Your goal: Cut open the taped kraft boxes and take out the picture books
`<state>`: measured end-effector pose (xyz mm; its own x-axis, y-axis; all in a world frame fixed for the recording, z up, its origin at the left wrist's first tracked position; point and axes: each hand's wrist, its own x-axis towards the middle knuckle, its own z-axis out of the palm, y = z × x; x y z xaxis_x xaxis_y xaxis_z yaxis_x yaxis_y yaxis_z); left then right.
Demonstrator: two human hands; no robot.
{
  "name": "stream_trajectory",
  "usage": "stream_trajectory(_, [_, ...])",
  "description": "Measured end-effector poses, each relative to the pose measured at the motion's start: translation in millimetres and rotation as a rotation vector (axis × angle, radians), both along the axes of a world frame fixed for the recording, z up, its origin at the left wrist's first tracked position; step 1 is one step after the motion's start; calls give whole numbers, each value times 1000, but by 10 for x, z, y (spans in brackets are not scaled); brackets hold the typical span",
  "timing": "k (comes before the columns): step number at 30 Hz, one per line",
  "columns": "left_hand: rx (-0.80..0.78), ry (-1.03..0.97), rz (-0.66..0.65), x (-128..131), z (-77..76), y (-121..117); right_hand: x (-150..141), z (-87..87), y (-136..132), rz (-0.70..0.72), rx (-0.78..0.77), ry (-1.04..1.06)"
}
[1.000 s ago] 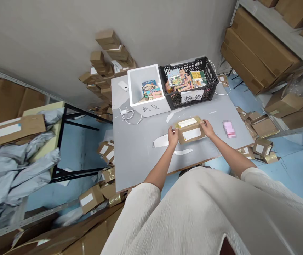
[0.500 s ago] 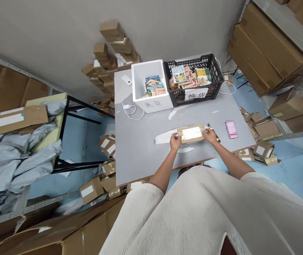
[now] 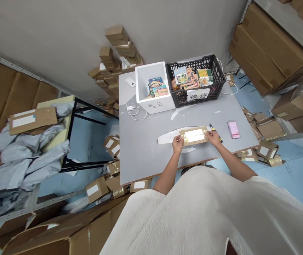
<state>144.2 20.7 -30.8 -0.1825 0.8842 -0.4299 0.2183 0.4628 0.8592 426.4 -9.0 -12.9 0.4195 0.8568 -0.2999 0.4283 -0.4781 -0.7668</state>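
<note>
A small brown cardboard parcel (image 3: 194, 142) with a white label on top is held between both hands over the near part of the table. My left hand (image 3: 178, 144) closes on its left end, and my right hand (image 3: 213, 137) grips its right end. Beneath and left of the parcel lies a long white strip (image 3: 167, 137), partly covered. A black and yellow utility knife (image 3: 212, 126) lies by my right hand, which hides part of it. Farther right on the table is a pink item (image 3: 234, 129), blurred out.
On the grey table (image 3: 138, 152) stand a white foam box (image 3: 155, 105) and a black plastic crate (image 3: 196, 101), both holding books. A white cable (image 3: 138, 118) lies left. Parcels (image 3: 95, 189) crowd the floor around; grey mailing bags (image 3: 16, 154) fill the left side.
The view has shifted slightly, so the scene sits a little farther right. Both hands keep hold of the parcel, which looks tilted a little differently.
</note>
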Motion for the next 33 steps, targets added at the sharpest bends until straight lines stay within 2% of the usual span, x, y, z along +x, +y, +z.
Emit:
stream_trajectory(5, [35, -24, -34, 2, 17, -85, -33, 24, -95, 6, 30, 70])
stream_trajectory(11, [3, -48, -55, 15, 72, -124, -83, 92, -165, 54, 55, 5])
stream_trajectory(15, [-42, -39, -14, 8, 175, -51, -117, 197, -132, 40, 28, 29])
stream_trajectory(20, [40, -11, -20, -17, 277, 86, -141, 285, -9, -29, 21, 127])
stream_trajectory(25, [-40, 72, -40, -37, 147, 49, -165, 156, -28, -59, -43, 94])
stream_trajectory(29, [-68, 118, -52, -50, -27, -87, -182, -40, -156, -12, -79, 46])
stream_trajectory(33, [-79, 86, -42, -76, -127, -204, -192, -167, -250, 64, -163, -32])
